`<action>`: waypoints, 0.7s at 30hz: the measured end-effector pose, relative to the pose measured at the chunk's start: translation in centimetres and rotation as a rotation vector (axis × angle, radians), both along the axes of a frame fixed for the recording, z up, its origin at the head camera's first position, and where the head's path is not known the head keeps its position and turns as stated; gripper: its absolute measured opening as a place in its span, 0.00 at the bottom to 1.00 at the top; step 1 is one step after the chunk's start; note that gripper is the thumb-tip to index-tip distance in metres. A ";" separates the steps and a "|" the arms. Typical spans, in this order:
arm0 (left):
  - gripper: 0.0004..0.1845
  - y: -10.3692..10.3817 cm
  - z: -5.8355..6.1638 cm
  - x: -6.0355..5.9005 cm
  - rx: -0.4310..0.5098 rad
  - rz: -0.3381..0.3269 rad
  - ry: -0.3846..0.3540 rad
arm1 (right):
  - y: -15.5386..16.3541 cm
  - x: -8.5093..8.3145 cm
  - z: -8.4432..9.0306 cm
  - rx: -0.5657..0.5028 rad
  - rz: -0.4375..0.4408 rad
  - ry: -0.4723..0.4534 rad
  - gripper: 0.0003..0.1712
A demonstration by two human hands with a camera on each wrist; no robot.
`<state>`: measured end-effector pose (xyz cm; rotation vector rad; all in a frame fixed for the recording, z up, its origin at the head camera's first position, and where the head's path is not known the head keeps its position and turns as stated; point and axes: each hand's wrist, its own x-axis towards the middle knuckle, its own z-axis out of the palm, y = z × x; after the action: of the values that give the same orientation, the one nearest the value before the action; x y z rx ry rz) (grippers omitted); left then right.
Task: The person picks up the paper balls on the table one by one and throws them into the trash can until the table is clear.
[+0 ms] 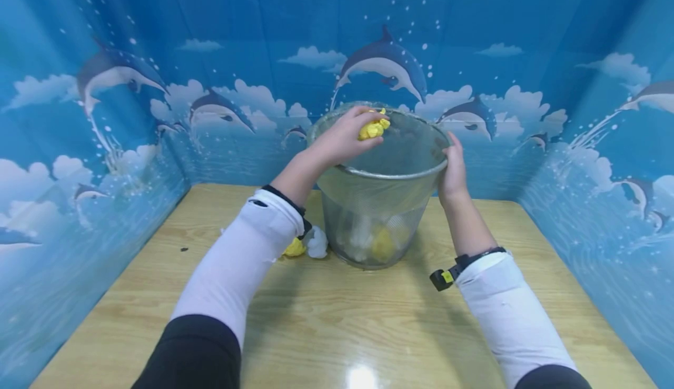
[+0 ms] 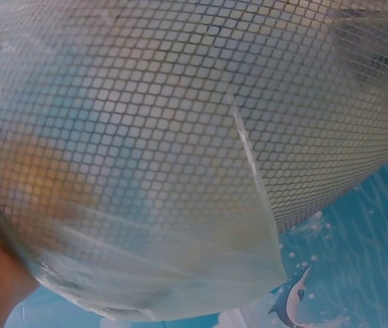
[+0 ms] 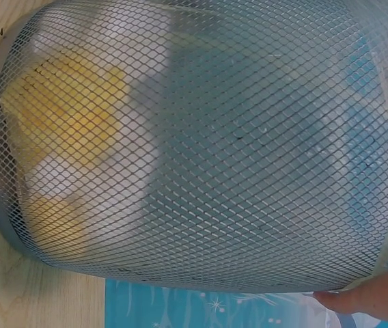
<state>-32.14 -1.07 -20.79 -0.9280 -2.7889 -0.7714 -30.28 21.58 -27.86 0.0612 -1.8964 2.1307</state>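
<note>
A wire-mesh wastebasket [image 1: 376, 202] with a clear plastic liner over its rim stands tilted on the table. My left hand [image 1: 347, 134] holds a crumpled yellow paper ball [image 1: 375, 128] over the basket's mouth. At the right side of the rim, my right hand [image 1: 454, 167] grips the basket, thumb outside; some of its fingers are hidden. Through the mesh in the right wrist view, yellow crumpled paper [image 3: 64, 109] and white crumpled paper [image 3: 122, 171] lie at the bottom. The left wrist view is mostly mesh and liner [image 2: 180, 273], with an orange blur behind.
Left of the basket on the wooden table [image 1: 337, 319] lie a white paper ball [image 1: 317, 243] and a yellow one [image 1: 295, 248], partly behind the left forearm. A small dark scrap [image 1: 184, 249] sits farther left. A dolphin-print curtain [image 1: 253, 38] encloses the back and sides.
</note>
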 end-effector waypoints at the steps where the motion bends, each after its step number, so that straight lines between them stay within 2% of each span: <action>1: 0.28 0.0 0.0 0.0 -0.004 0.005 -0.005 | 0.0 0.0 0.0 0.002 0.000 0.000 0.38; 10: 0.34 -0.2 0.0 0.1 -0.023 0.042 -0.033 | 0.0 0.0 -0.1 0.003 0.002 0.007 0.37; 15: 0.39 -0.2 0.1 0.3 -0.079 0.071 -0.028 | 0.0 0.0 -0.1 0.011 0.004 0.014 0.37; 21: 0.39 -0.4 -0.1 0.4 -0.117 0.084 -0.030 | 0.0 0.1 -0.1 0.020 0.004 0.004 0.37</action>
<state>-31.76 -1.50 -20.89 -0.8162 -2.9046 -0.6214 -30.19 21.57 -27.94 0.0736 -1.9167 2.1128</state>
